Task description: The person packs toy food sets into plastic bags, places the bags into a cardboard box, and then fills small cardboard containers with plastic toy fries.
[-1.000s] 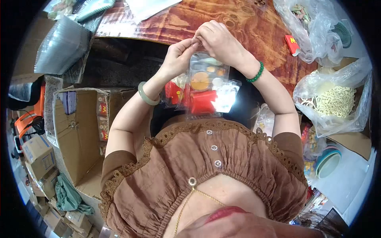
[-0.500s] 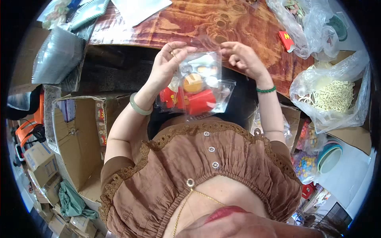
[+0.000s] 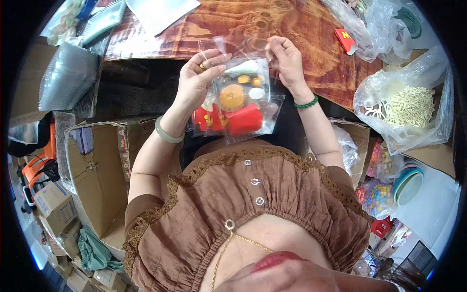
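Note:
A clear plastic bag [image 3: 232, 97] hangs in front of my chest with small toy-like pieces inside: a red piece, an orange disc, a white oval, small yellow-orange pieces and a whitish one at the top. Behind it and partly covered lies another clear bag [image 3: 200, 119] with red and yellow contents. My left hand [image 3: 200, 73] is closed on the upper left edge of the front bag, thumb on top. Up at the right, my right hand [image 3: 286, 61] has its fingers pinched together at the bag's transparent flap [image 3: 245, 46], which stretches between both hands.
A wooden table [image 3: 214, 24] lies ahead, with a red packet [image 3: 345, 41] and a white sheet [image 3: 163, 14] on it. Stacked clear trays [image 3: 68, 78] stand at left. An open cardboard box [image 3: 99, 180] is below them. At right sits a bag of cream-coloured strips [image 3: 408, 107].
My right hand has closed its fingers at the flap and shifted slightly up. The front bag has tilted, so its glare is gone and the pieces show more clearly.

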{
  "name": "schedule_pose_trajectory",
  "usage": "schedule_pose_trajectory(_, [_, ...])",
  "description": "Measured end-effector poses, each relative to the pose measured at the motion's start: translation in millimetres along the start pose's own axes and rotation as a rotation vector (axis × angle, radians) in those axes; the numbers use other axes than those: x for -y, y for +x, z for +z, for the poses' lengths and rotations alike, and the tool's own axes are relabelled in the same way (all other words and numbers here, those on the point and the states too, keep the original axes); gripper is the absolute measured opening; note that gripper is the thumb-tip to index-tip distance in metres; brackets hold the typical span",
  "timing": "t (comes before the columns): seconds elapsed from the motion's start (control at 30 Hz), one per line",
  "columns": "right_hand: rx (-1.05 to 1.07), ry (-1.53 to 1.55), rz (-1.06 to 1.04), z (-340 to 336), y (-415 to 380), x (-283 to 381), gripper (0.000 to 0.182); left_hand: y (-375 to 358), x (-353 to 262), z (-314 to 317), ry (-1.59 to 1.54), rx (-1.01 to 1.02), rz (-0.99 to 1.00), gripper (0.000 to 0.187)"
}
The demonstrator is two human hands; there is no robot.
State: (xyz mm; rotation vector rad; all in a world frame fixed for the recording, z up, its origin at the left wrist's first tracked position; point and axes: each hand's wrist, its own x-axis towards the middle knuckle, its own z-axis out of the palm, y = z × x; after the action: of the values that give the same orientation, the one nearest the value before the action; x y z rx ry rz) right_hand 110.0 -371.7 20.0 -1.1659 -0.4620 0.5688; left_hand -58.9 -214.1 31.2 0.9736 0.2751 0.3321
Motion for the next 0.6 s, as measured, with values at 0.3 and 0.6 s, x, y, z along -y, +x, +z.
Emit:
schedule_pose_trajectory(0.3, [0.443,-0.024,-0.115,-23,-11,-12,0.006,-6,-1,-11,0.167,0.117,0.144,0.011])
schedule_pose_trajectory(0.6, [0.54,0.026,-0.181,-23,-17,-6,0.017,-30,-24,-8,-0.191,0.116,0.225,0.055])
